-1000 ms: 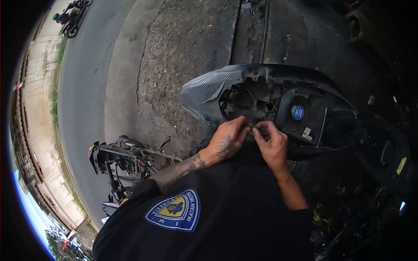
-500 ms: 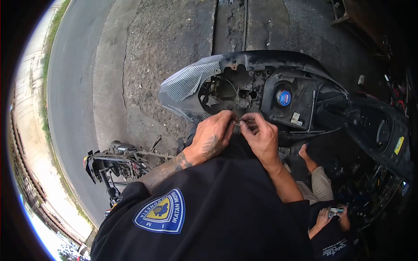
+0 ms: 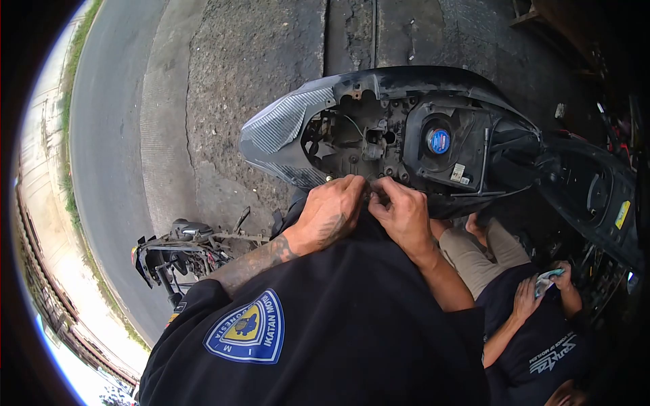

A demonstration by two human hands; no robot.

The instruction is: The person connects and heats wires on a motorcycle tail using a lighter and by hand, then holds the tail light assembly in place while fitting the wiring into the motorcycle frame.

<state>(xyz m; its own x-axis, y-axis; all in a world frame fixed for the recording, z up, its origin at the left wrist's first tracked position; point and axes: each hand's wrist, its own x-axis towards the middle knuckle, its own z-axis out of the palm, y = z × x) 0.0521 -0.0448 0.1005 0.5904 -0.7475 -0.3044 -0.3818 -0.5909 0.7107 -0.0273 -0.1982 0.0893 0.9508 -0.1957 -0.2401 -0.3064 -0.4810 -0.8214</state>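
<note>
Directly in front of me is a black and grey scooter body (image 3: 288, 128) with its seat area uncovered. Its open cavity shows brackets and a thin cable, and a blue round cap (image 3: 439, 141) sits further right. My left hand (image 3: 332, 208), below a tattooed forearm, is closed in a pinch at the scooter's near edge. Close beside it, my right hand (image 3: 399, 208) has thumb and forefinger pinched together. The fingertips of both hands nearly meet over something small that I cannot make out. A long-handled metal wrench (image 3: 485, 162) lies on the body, right of the cap.
At lower right another person (image 3: 508, 271) in beige shorts holds a light-coloured, cloth-like item (image 3: 545, 283). A partly stripped motorcycle (image 3: 183, 254) stands at left. A black panel with a yellow sticker (image 3: 622, 214) extends at far right. Rough concrete (image 3: 237, 88) and a road (image 3: 108, 122) lie beyond.
My view has shifted slightly, so the scooter sits a little higher and further left. My right fingers are more curled. The other person shows more fully at lower right.
</note>
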